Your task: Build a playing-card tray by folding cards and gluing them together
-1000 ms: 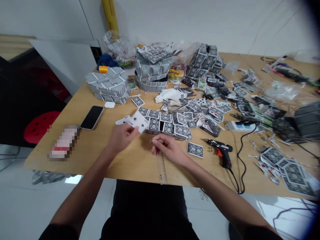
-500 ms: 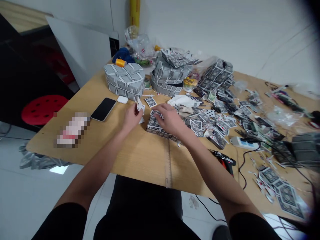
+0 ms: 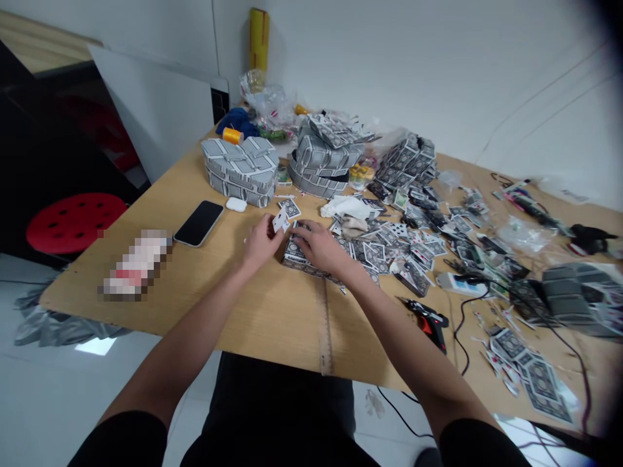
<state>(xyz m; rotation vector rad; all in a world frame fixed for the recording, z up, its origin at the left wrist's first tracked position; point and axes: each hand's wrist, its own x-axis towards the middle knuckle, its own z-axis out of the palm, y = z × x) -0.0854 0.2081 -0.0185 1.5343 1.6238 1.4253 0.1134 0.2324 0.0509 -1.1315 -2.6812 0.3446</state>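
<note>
A playing card [image 3: 280,221], its white face showing, is pinched in the closed fingers of my left hand [image 3: 261,243]. Just right of it, my right hand [image 3: 317,245] rests over a flat box covered in black-and-white card backs [image 3: 294,258], fingers curved and somewhat apart. Its fingertips touch the top of that box, and I see nothing held in them. Behind my hands a single card [image 3: 289,208] lies back up on the table. A transparent ruler [image 3: 325,331] runs from under the box to the front edge.
Left stand a phone [image 3: 199,223], a white earbud case [image 3: 236,204] and a blurred-out item [image 3: 137,264]. Behind are a heart-shaped card box [image 3: 241,168] and a stacked one [image 3: 324,162]. Scattered cards [image 3: 426,246], a glue gun [image 3: 428,321] and a power strip [image 3: 460,284] lie right.
My left hand has moved a little closer to the box, tilting the card toward it. My right hand's fingers have drawn in slightly on the box top. The view has shifted slightly.
</note>
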